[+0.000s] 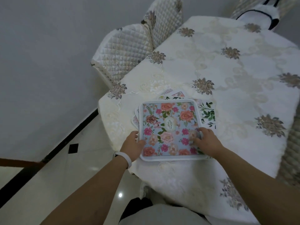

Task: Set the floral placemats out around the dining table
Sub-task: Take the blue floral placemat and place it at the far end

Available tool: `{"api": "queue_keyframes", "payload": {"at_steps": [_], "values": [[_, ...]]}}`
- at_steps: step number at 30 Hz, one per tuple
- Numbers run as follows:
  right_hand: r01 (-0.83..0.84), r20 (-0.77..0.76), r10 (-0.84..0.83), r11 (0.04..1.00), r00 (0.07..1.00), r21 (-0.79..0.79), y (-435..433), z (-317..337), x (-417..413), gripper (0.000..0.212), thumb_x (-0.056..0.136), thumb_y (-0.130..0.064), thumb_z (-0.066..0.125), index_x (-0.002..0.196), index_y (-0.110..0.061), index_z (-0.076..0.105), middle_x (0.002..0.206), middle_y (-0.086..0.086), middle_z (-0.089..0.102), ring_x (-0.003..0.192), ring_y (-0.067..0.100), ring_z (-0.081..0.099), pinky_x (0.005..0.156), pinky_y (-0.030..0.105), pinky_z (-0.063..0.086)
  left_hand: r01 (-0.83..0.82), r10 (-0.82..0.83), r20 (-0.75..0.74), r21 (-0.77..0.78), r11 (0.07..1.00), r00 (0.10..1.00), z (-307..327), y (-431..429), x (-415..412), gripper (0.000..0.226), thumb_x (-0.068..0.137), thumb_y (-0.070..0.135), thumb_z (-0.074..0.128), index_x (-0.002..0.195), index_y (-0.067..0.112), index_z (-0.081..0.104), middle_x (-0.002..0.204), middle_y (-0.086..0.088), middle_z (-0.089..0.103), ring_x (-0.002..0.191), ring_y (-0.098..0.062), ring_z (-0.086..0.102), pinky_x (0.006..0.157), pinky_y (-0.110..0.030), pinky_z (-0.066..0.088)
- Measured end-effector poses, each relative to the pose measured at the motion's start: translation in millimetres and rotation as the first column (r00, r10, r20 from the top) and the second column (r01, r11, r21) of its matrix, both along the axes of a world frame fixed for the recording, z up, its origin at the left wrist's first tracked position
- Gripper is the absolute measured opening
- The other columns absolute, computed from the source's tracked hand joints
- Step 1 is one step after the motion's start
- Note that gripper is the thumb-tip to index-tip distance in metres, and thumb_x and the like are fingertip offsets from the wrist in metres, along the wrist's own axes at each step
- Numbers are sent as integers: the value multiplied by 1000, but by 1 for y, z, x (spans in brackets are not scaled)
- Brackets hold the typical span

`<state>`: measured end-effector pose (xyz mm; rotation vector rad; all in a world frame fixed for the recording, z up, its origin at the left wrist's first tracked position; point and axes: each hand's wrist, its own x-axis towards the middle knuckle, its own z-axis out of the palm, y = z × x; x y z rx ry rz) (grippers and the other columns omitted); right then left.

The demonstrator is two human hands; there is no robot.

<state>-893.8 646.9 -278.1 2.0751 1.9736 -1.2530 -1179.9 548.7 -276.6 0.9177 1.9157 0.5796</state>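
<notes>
A stack of floral placemats lies at the near left corner of the dining table (227, 98), which wears a cream embroidered cloth. The top placemat (168, 127) is pale blue with pink and orange roses and a white border. Beneath it show a white mat with green leaves (208, 112) and the corners of other mats (177, 93). My left hand (132, 144) grips the top mat's left edge, thumb on its face. On the mat's lower right part rests my right hand (205, 140), fingers curled at its right edge.
Two chairs with quilted covers (123, 51) stand tucked along the table's left side. A white cushion with dark piping (258, 15) sits at the far end. Another quilted chair (292, 151) shows on the right. Glossy tiled floor (68, 174) and a grey wall lie to the left.
</notes>
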Motion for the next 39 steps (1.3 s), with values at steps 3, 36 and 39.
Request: {"api": "queue_keyframes", "payload": {"at_steps": [3,36,39], "values": [[256,-127,-255,967,959,-11,3,-5,-11,60,89,-45,60,140,-19,43,135,9,55,100,25,63,82,41,56,-48,47,135,0,999,990,-9,11,-5,41,93,23,59,131,16,45,114,1,59,87,-5,57,64,-17,46],[748,-404,-711,658,575,-94,-72,40,-6,23,89,-3,55,109,-13,61,100,7,67,85,27,69,68,38,59,-151,76,476,122,981,876,2,25,0,23,90,0,56,104,16,64,98,-7,73,76,-24,73,62,-36,60],[792,-420,-727,609,543,-32,-90,52,3,23,90,-4,55,109,-15,61,99,5,68,85,26,70,69,39,60,-126,25,516,162,979,856,6,23,15,28,91,-2,54,106,19,64,98,-5,72,74,-21,73,62,-38,60]]}}
